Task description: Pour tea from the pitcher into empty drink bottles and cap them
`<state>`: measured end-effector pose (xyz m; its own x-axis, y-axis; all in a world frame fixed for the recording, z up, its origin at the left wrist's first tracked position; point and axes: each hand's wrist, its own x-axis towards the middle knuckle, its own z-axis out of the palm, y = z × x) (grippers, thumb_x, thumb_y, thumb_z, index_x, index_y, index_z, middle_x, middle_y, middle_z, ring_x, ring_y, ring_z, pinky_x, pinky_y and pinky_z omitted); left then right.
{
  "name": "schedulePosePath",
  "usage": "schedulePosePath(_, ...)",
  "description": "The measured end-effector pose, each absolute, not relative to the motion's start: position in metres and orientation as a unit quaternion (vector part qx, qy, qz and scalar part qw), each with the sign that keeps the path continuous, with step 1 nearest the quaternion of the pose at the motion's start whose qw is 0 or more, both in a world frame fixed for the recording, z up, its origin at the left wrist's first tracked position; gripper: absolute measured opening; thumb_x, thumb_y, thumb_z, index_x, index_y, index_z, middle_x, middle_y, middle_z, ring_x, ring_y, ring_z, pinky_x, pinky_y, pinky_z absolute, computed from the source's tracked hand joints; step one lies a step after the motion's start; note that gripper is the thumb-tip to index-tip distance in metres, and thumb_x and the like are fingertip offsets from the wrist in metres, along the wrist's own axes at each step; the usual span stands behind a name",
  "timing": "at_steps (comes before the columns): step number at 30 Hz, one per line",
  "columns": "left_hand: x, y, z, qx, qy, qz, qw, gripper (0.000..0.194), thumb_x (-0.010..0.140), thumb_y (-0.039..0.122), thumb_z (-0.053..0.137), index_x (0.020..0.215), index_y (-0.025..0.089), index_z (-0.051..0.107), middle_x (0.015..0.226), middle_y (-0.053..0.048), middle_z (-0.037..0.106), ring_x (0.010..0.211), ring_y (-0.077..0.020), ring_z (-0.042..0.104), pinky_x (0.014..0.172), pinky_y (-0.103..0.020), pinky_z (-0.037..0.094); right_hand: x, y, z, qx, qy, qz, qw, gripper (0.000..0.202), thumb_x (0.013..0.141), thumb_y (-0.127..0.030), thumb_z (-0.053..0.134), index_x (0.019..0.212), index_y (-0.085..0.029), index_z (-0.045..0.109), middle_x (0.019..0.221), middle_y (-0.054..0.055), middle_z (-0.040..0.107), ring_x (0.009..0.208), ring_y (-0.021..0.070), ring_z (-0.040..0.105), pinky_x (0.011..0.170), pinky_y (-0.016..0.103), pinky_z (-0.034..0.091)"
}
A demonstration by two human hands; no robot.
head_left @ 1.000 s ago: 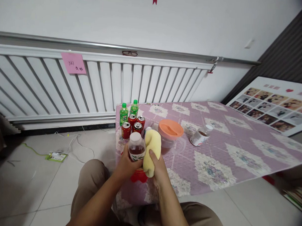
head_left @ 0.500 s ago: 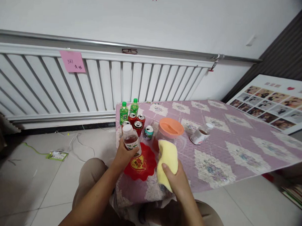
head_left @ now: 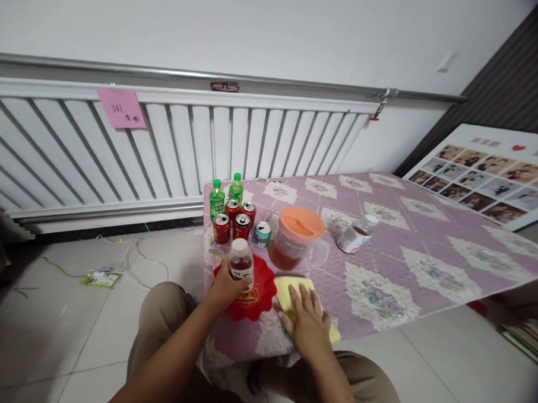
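My left hand [head_left: 228, 287] is wrapped round a clear bottle [head_left: 241, 261] with a white cap and brownish drink inside, upright over the red scalloped tray [head_left: 265, 293]; whether its base touches the tray is hidden. Flat on a yellow cloth [head_left: 287, 285] lies my right hand [head_left: 307, 319], fingers spread, at the table's near edge. Just behind the cloth stands a clear pitcher [head_left: 287, 253] with an orange lid and reddish-brown liquid in its lower part.
Red cans [head_left: 242, 227], a teal-and-white can [head_left: 262, 234] and two green bottles [head_left: 217, 200] stand at the table's left. Another white-capped bottle [head_left: 355, 236] lies tilted on the flowered tablecloth [head_left: 381, 289]. A white radiator [head_left: 177, 150] runs behind.
My right hand has put the yellow cloth down on the table and opened flat over it. The bottle in my left hand has moved slightly lower and nearer, over the red tray.
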<state>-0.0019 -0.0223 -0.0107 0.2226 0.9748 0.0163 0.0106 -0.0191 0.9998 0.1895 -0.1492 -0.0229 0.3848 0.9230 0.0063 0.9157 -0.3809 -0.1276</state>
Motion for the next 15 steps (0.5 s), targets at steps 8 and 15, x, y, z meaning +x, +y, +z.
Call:
schedulePosePath(8, 0.001, -0.029, -0.024, 0.608, 0.431, 0.407, 0.528, 0.073, 0.061, 0.011, 0.075, 0.128, 0.018, 0.047, 0.122, -0.009, 0.062, 0.115, -0.0247, 0.059, 0.106, -0.044, 0.042, 0.199, -0.151, -0.043, -0.814, -0.57, 0.038, 0.107, 0.059, 0.086, -0.043, 0.057, 0.142, -0.025, 0.051, 0.156, 0.013, 0.041, 0.144, 0.0358, 0.033, 0.105, 0.064, 0.034)
schedulePosePath(15, -0.002, -0.029, -0.027, 0.651, 0.401, 0.391, 0.513, 0.082, 0.063, 0.011, 0.073, 0.138, 0.017, 0.04, 0.134, -0.012, 0.056, 0.126, -0.0258, 0.055, 0.113, -0.043, 0.038, 0.186, -0.119, -0.004, -0.69, -0.604, 0.074, 0.392, 0.047, 0.088, -0.042, 0.055, 0.131, -0.021, 0.058, 0.124, 0.015, 0.066, 0.116, 0.0293, 0.061, 0.098, 0.05, 0.048)
